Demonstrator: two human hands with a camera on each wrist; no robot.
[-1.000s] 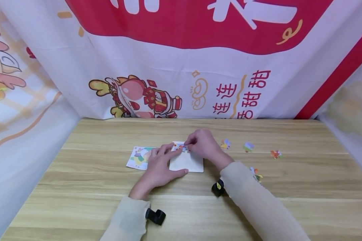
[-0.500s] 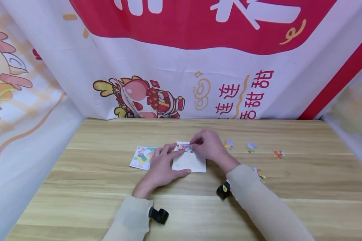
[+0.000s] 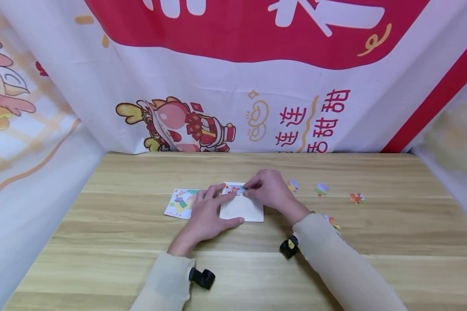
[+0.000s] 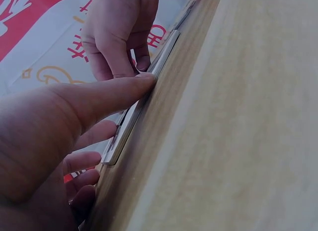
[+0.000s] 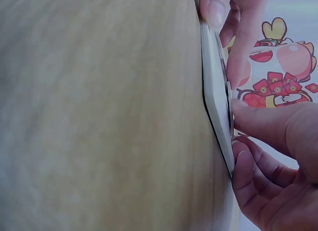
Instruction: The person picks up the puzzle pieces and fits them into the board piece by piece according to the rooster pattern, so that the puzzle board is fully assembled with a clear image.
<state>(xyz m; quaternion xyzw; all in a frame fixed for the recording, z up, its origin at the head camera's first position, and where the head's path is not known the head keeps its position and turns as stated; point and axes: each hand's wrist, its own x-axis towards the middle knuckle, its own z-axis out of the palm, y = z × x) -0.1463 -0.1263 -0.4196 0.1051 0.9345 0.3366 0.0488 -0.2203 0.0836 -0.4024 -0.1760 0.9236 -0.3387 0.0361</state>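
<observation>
Head view: the left hand (image 3: pixel 210 214), spread, steadies the puzzle tray (image 3: pixel 241 210) on the counter (image 3: pixel 245 268); the right hand (image 3: pixel 270 189) pinches a jigsaw piece (image 3: pixel 240 190) near its far edge. Left-wrist view: brace the tray's near edge by thumb. Right-wrist view: align tabs before pressing.

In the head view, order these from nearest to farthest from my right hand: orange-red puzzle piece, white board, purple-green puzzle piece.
1. White board: under your right hand.
2. Purple-green puzzle piece: right of the hand.
3. Orange-red puzzle piece: farther right.
</observation>
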